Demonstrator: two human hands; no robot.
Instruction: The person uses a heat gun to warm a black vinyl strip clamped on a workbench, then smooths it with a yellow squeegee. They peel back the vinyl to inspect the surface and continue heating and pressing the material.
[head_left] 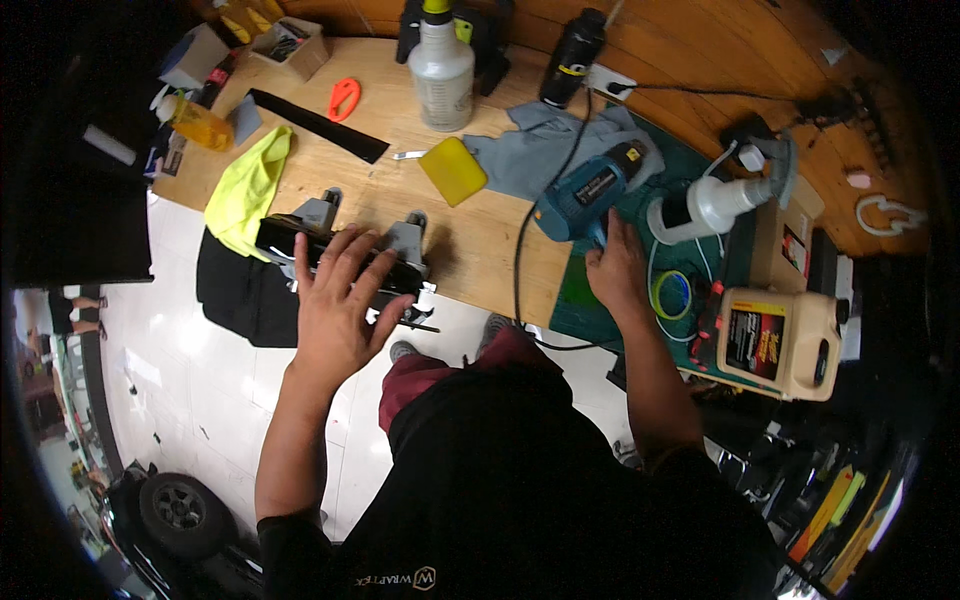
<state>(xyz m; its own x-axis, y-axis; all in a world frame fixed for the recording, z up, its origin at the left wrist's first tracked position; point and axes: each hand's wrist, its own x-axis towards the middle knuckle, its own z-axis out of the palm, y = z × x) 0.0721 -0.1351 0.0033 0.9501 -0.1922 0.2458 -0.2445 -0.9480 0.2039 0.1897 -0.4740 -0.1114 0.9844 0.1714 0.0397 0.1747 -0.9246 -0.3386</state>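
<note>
Fingers (333,252) of the left hand (338,318) are lying spread and unclenched over a glossy black part (275,238), which is sitting against two grey supports (405,240) at the near edge of the table (475,245). Those of the right hand (620,278) are meeting the handle of a blue heat gun (580,202); their hold is partly hidden, so I cannot tell whether they are gripping firmly.

Uneven pressure from the left hand could be tipping the part off its supports, toward the floor. A black cord (521,250) is looping over the table and dipping past the front edge, where a brushing leg could be snagging it. If the tool were running hot, careless aim could be scorching the yellow cloth (248,190) beside the part, or the bare fingers. Beside the tool, a grey cloth (515,150) is bunching and could be catching on it.

Pale wood is showing across most of the table, while a green mat (572,312) is covering the right side, where a tan jug (795,345) is standing. Behind, a brown wooden wall (700,55) is rising. Light tiles are shining on the floor (180,345), and a vehicle wheel (183,508) is showing at lower left.
</note>
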